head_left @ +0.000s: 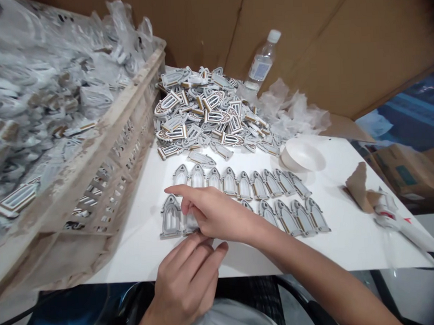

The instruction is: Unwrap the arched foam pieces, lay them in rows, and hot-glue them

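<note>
Small grey arch-shaped window pieces (240, 184) lie in two rows on a white table (337, 243). My right hand (216, 213) reaches across the near row, index finger stretched out, the other fingers curled onto a piece beside the leftmost arch piece (171, 217). My left hand (188, 280) rests at the table's front edge, fingers flat and together, tips touching the table just below the right hand. A heap of loose window pieces (207, 112) lies at the back of the table.
A worn plastic crate (103, 154) full of bagged pieces stands at the left. A white bowl (303, 154), crumpled clear bags (294, 110) and a water bottle (263, 60) sit at the back right. A glue tube (398, 221) lies at the right. Cardboard walls stand behind.
</note>
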